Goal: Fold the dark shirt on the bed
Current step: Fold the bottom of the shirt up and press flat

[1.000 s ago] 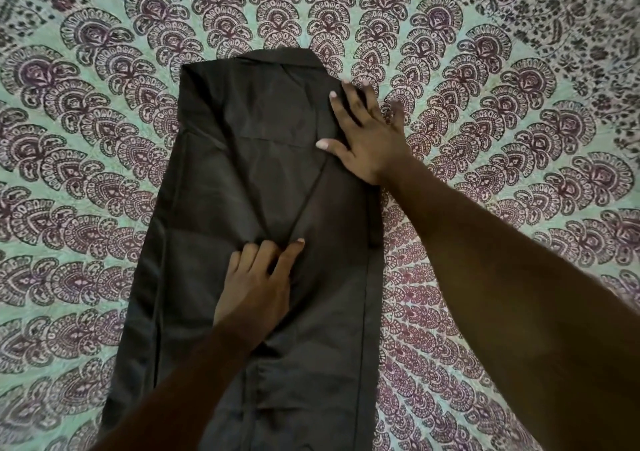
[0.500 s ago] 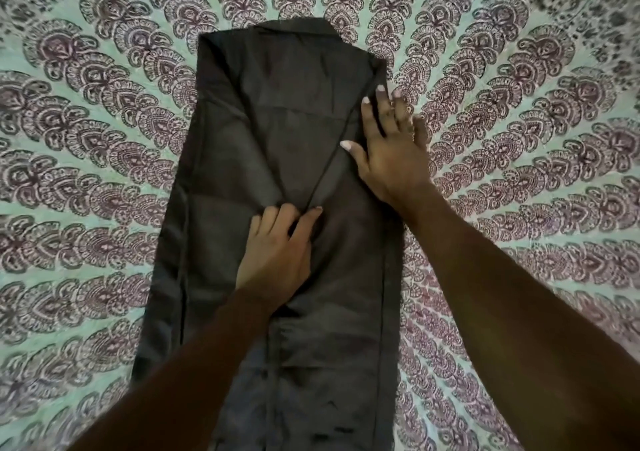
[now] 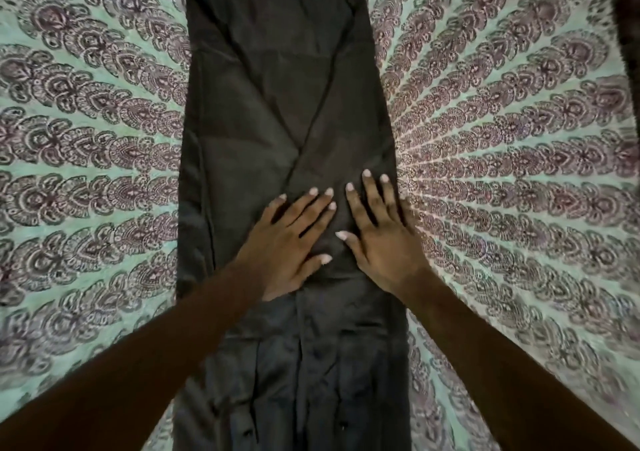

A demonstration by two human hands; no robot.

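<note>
The dark shirt lies flat on the bed as a long narrow strip, its sides folded inward, with two sleeves crossing in a V over its middle. Its collar end points away from me and the hem runs off the bottom of the frame. My left hand lies palm down on the shirt's middle with fingers spread. Beside it, my right hand presses flat near the shirt's right edge, fingers apart. Neither hand grips the cloth.
The bed is covered by a mint-green sheet with a maroon fan pattern on all sides of the shirt. A dark object shows at the far right edge.
My right hand has slid down the shirt from near the shoulder to the middle, beside my left hand. The left hand's fingers have spread out flat. The view has shifted forward.
</note>
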